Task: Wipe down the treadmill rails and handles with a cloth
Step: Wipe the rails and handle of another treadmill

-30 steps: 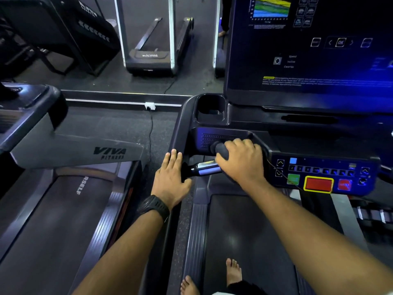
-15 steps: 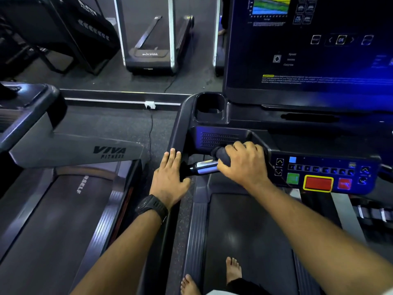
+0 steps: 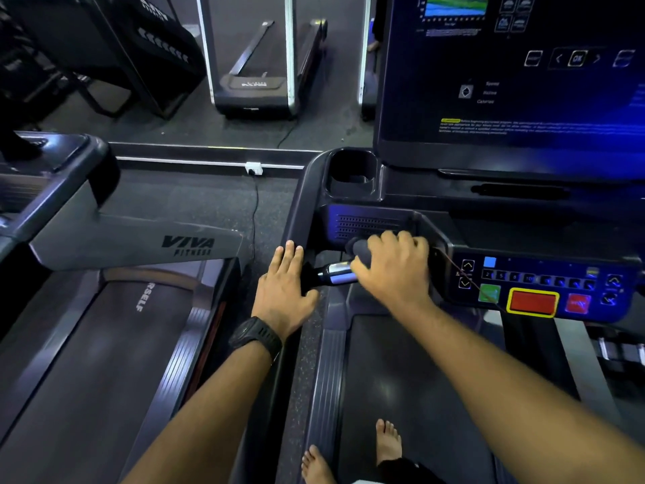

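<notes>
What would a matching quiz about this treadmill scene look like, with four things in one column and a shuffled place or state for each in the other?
Column one:
1. left hand
2. right hand
3. red button
4. cup holder

Column two:
A. yellow-bordered, on the control panel
B. flat on the side rail, fingers straight
C. dark hollow by the lower left corner of the screen
D. curled round the handle

Pairs: 1-B, 2-D, 3-A, 4-C.
</notes>
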The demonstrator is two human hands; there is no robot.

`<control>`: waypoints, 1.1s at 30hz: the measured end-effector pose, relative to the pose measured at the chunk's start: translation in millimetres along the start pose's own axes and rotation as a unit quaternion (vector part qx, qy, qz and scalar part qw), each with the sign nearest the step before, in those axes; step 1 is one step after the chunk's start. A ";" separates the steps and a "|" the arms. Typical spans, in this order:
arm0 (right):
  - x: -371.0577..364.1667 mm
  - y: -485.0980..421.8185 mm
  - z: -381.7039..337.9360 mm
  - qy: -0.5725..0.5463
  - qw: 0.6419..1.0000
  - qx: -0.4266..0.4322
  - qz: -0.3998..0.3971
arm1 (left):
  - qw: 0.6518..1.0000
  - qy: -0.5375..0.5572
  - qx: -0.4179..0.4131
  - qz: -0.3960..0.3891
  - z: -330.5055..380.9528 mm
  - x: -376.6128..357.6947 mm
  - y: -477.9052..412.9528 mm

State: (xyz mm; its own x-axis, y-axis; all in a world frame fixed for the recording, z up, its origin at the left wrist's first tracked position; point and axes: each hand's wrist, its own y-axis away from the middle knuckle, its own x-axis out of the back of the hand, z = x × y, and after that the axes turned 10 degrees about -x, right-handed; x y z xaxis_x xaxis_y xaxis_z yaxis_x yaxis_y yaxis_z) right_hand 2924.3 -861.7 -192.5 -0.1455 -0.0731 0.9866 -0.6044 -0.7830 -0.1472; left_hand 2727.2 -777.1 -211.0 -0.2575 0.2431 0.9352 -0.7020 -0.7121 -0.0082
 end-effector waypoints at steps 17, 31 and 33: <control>11.3 -20.2 -43.6 0.023 0.997 0.050 -0.062 | 0.999 0.047 0.005 -0.001 1.5 4.6 4.1; 14.7 -12.7 -66.6 0.022 0.993 0.097 -0.071 | 0.996 0.083 0.009 0.018 1.6 4.5 4.6; 20.8 -38.0 -68.4 0.003 0.979 0.092 -0.183 | 0.996 0.081 0.008 0.025 1.7 5.6 3.4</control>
State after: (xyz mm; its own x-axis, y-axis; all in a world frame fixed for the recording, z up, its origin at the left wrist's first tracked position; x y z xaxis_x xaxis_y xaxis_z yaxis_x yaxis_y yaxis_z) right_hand 2890.7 -791.2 -171.1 0.0491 0.2370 0.9703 -0.4653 -0.8542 0.2322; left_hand 2724.5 -779.3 -205.3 -0.3966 0.3098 0.8641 -0.6757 -0.7357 -0.0464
